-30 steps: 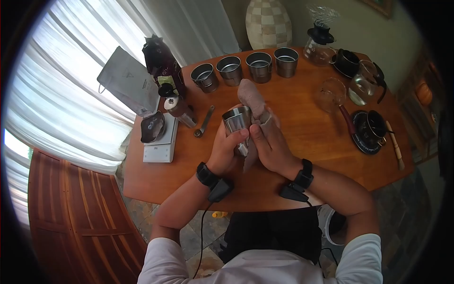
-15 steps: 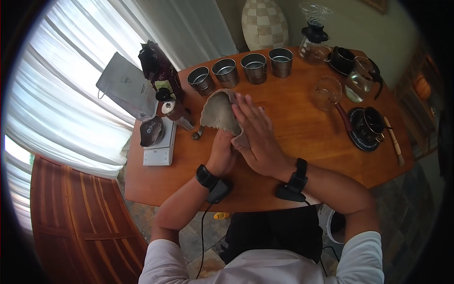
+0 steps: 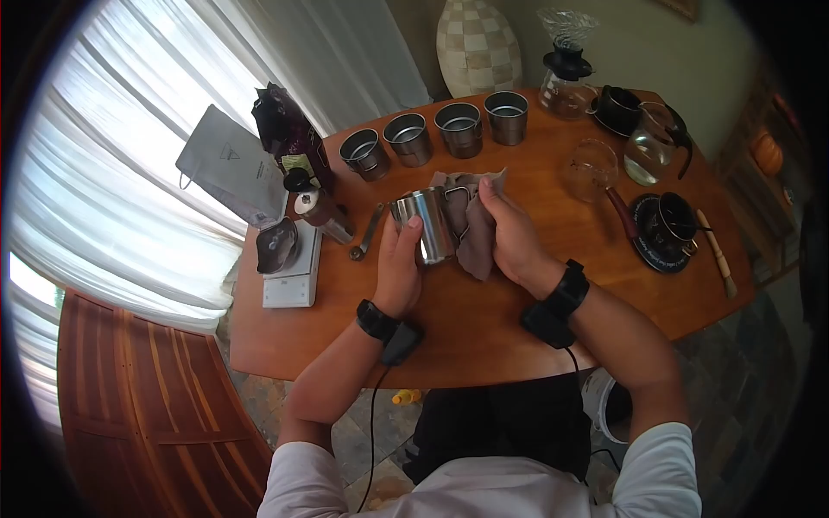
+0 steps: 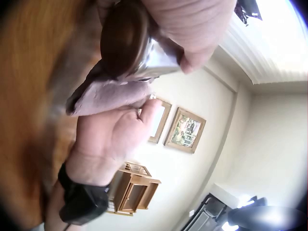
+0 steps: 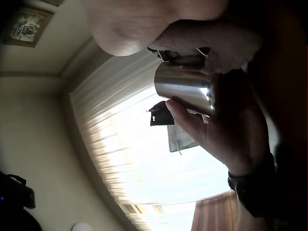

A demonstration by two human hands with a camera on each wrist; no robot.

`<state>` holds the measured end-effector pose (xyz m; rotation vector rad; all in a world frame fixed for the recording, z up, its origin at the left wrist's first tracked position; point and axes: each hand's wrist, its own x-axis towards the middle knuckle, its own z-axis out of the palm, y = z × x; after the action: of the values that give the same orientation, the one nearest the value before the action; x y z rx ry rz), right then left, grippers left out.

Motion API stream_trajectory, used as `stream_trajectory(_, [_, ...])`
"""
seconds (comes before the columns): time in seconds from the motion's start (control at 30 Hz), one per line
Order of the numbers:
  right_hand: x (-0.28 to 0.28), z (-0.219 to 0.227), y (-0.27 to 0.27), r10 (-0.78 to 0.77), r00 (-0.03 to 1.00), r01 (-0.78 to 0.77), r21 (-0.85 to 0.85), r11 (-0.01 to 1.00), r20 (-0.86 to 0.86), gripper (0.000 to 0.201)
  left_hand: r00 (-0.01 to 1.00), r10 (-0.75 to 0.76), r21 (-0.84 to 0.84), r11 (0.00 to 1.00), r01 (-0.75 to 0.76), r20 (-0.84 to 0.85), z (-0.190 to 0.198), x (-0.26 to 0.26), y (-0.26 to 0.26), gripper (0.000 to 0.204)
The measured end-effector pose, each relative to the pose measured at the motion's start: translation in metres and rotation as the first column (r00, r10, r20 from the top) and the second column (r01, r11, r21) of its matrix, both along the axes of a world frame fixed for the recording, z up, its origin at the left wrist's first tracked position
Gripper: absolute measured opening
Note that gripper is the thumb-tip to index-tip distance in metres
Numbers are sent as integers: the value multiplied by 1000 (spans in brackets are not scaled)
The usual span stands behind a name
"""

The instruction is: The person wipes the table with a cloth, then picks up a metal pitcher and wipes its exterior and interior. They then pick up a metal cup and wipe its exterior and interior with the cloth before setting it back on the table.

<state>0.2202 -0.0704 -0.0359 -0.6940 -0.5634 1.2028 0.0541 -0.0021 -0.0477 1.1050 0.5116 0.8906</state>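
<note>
Left hand (image 3: pixel 400 272) grips shiny cylindrical steel mug (image 3: pixel 429 231), centre frame!

Brown wooden table (image 3: pixel 471 332) beneath, sheer white curtains (image 3: pixel 164 164) upper left. Left thumb lies on the mug's wall, fingers curled round; right hand (image 3: pixel 518 240), thumb raised, holds the mauve fabric cloth (image 3: pixel 477 242) by the handle.

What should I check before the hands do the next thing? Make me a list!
1. Left hand has a grip on the metal cup: ok.
2. Right hand has the cloth: ok.
3. One hand empty to pick up something else: not ok, both are busy.
4. Inside of the held cup dry: cannot tell.
5. The row of four cups standing upright: ok.
6. Glass jug away from both hands: ok.
</note>
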Motion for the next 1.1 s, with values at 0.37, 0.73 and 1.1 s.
stream_trajectory(0.37, [-2,-13,3,132,978,-138,27,990,162,31,981,141,168,979,-117,-135,5,-3,-1,43])
stream_trajectory(0.73, [-13,-18,-9,-139,540,51,133,990,830,34,1000,6,-212,977,-1,21,8,-11,7,45])
stream_trajectory(1.1, [-18,-31,-6,305,948,-307,-10,952,-85,43,996,84,277,958,-81,-1,1,-11,10,73])
